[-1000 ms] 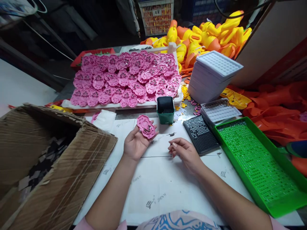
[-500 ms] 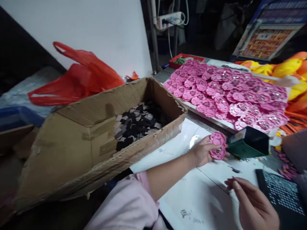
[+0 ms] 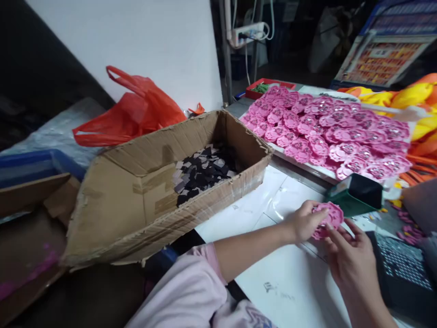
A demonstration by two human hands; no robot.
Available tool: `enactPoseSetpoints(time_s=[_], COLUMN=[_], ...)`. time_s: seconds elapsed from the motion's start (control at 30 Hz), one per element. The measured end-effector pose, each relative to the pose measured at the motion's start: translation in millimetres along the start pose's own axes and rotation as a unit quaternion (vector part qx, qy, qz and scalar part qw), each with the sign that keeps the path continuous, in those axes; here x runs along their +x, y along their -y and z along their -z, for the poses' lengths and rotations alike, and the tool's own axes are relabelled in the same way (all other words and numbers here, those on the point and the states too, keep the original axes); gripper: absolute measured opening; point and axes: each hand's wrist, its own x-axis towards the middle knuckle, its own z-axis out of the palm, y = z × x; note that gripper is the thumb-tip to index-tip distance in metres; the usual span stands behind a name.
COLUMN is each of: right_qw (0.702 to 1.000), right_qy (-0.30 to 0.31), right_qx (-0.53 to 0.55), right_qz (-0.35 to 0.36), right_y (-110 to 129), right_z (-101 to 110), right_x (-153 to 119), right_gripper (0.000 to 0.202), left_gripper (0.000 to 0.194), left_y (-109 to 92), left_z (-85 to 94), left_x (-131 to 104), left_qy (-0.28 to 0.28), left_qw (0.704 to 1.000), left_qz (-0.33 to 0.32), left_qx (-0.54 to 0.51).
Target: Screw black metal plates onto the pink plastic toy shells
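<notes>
A pink flower decoration [image 3: 332, 215] with a layered, frilled rim is held just above the white work surface. My left hand [image 3: 305, 221] grips its left side, thumb across the front. My right hand [image 3: 351, 248] is closed at the flower's lower right edge, with thumb and fingertips against it; whether a small piece is also pinched there is hidden. Right behind the flower, a dark green open container [image 3: 355, 195] lies tilted. A black tray [image 3: 404, 259] with rows of small shiny pieces sits right of my right hand.
Many similar pink flowers [image 3: 307, 123] cover a board at the back. A cardboard box [image 3: 205, 214] with black and grey chips stands left, a red plastic bag [image 3: 146, 107] behind it. Yellow and orange items [image 3: 392, 98] lie far right; a power strip [image 3: 247, 34] hangs behind.
My right hand has moved up and left from beside the tray to the flower. The flower has moved slightly right and down in my left hand and tilted. The camera view has shifted a little.
</notes>
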Motion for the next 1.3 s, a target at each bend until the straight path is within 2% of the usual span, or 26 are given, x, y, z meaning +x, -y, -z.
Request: enactPoseSetpoints(time_s=[0.07,0.13,0.2,0.23,0.3,0.33,0.37,0.4,0.43,0.47,0.5,0.53,0.57,0.6,0.63,0.7,0.73,0.8,0.87,0.97,1.1,1.3], right_qw=[0.999,0.998,0.997,0.996,0.995,0.994,0.993,0.992,0.991,0.99,0.989,0.988,0.986,0.985,0.983,0.982,0.981,0.979,0.978,0.977,0.976,0.975], right_qy=[0.003,0.015,0.025,0.031,0.047,0.056,0.064,0.07,0.076,0.081,0.087,0.094,0.102,0.11,0.117,0.126,0.13,0.137,0.141,0.146,0.151,0.157], right_qx=[0.022,0.039,0.051,0.055,0.058,0.059,0.059,0.06,0.061,0.062,0.063,0.064,0.067,0.069,0.072,0.076,0.078,0.081,0.085,0.087,0.085,0.08], right_qz=[-0.023,-0.042,-0.055,-0.06,-0.071,-0.077,-0.082,-0.087,-0.092,-0.097,-0.103,-0.108,-0.112,-0.116,-0.119,-0.122,-0.124,-0.126,-0.128,-0.13,-0.131,-0.136], right_y=[-2,-5,-8,-10,-12,-13,-13,-13,-13,-13,-13,-12,-12,-12,-12,-12,-13,-13,-12,-12,-11,-13], right_z=[9,16,20,21,23,23,24,25,25,25,26,26,26,25,25,25,25,24,23,21,21,23], right_x=[-2,-4,-4,-3,-1,-1,0,1,1,2,2,2,1,1,1,0,0,0,-1,-1,0,1], right_gripper=[0.074,0.074,0.07,0.068,0.066,0.066,0.066,0.066,0.065,0.064,0.063,0.063,0.063,0.063,0.063,0.063,0.063,0.063,0.064,0.065,0.066,0.064], left_gripper=[0.045,0.049,0.055,0.052,0.034,0.031,0.031,0.032,0.031,0.029,0.029,0.037,0.046,0.054,0.061,0.067,0.062,0.041,0.035,0.035,0.034,0.034], left_y=[-7,-24,-50,-66,-103,-123,-144,-166,-188,-209,-227,-244,-256,-265,-269,-268,-264,-255,-251,-255,-261,-248], left_z=[-8.1,-18.6,-28.8,-32.4,-33.0,-28.7,-20.7,-9.2,5.6,23.0,42.0,61.8,81.5,100.1,117.4,146.3,158.1,176.8,190.2,203.4,214.1,221.3], left_x=[-15,-40,-80,-103,-147,-164,-176,-180,-178,-170,-157,-140,-122,-104,-87,-61,-51,-39,-32,-25,-17,-8], left_qy=[-0.04,-0.076,-0.088,-0.07,0.022,0.071,0.088,0.071,0.037,-0.019,-0.074,-0.113,-0.135,-0.128,-0.118,-0.101,-0.091,-0.072,-0.061,-0.054,-0.063,-0.098], left_qw=[0.997,0.986,0.93,0.895,0.83,0.797,0.761,0.722,0.691,0.676,0.657,0.617,0.555,0.487,0.466,0.442,0.431,0.413,0.396,0.384,0.382,0.382], left_qz=[-0.015,-0.054,-0.189,-0.25,-0.324,-0.345,-0.364,-0.39,-0.384,-0.361,-0.315,-0.231,-0.143,-0.048,0.0,0.061,0.087,0.124,0.142,0.151,0.145,0.105], left_qx=[0.065,0.138,0.302,0.362,0.453,0.49,0.53,0.567,0.611,0.643,0.681,0.744,0.809,0.862,0.877,0.889,0.893,0.9,0.905,0.909,0.911,0.913])
